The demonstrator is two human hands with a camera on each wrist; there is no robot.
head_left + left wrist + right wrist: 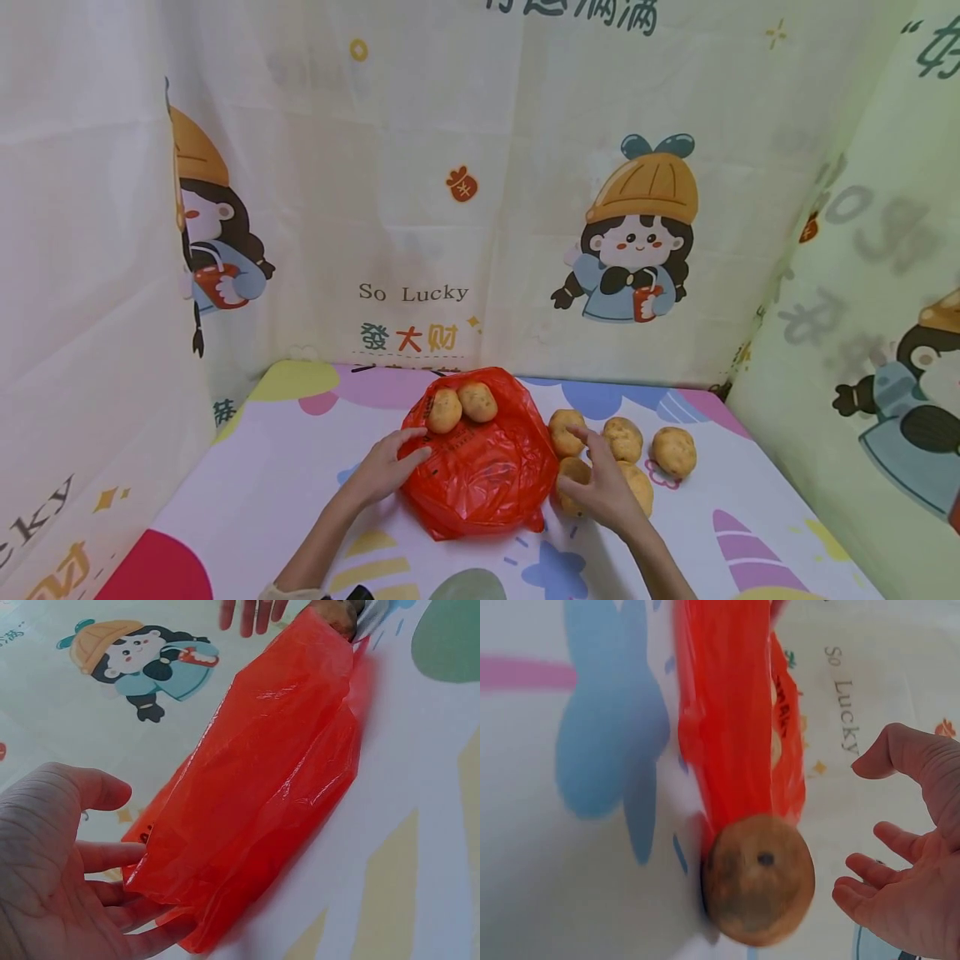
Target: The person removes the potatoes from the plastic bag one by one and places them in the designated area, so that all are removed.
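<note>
A red plastic bag (487, 479) lies spread on the table, with two potatoes (477, 402) on its far part, near the opening. At the bag's left side is my left hand (384, 468); in the left wrist view its fingers (112, 856) touch the bag's edge while the thumb stands apart. My right hand (609, 490) hovers over loose potatoes right of the bag, thumb and fingers spread, holding nothing. One potato (759, 881) sits against the bag, below that hand's fingertips in the right wrist view. The hand partly covers potatoes in the head view.
Further right on the table are more potatoes, including one potato (673, 452) set apart at the far right. The table (247, 500) has a colourful printed cover. Printed cloth walls (420, 208) stand behind and on both sides.
</note>
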